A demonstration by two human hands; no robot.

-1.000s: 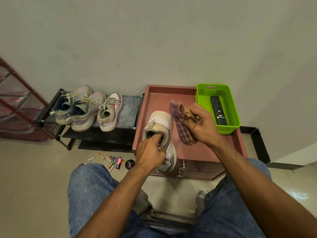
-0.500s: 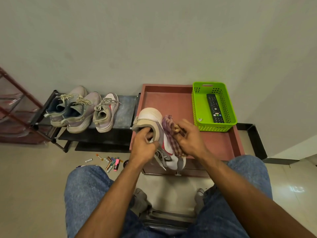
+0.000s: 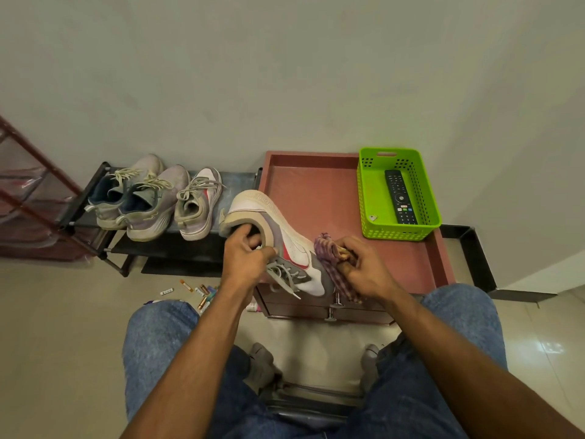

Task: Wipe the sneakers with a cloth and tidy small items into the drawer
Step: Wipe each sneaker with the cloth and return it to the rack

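Note:
My left hand (image 3: 245, 259) grips a white, grey and red sneaker (image 3: 286, 245) by its opening, lifted and turned on its side over the front edge of the reddish drawer cabinet (image 3: 304, 185). My right hand (image 3: 364, 267) clutches a bunched purple checked cloth (image 3: 330, 264) against the sneaker's toe side. Three more sneakers (image 3: 152, 201) stand on the low black shoe rack (image 3: 237, 182) to the left. Several small items, batteries and markers (image 3: 201, 294), lie on the floor by my left knee. The cabinet's drawers (image 3: 329, 307) below the sneaker are shut.
A green plastic basket (image 3: 367, 185) with a black remote (image 3: 399, 196) stands at the cabinet top's back right. A red metal rack (image 3: 34, 198) is at far left. A black frame (image 3: 474, 258) lies right of the cabinet. My knees in jeans fill the foreground.
The sneaker was lifted off the cabinet top and rolled onto its side toward me. The cloth in my right hand came down from the air onto the sneaker's side and slid toward the toe.

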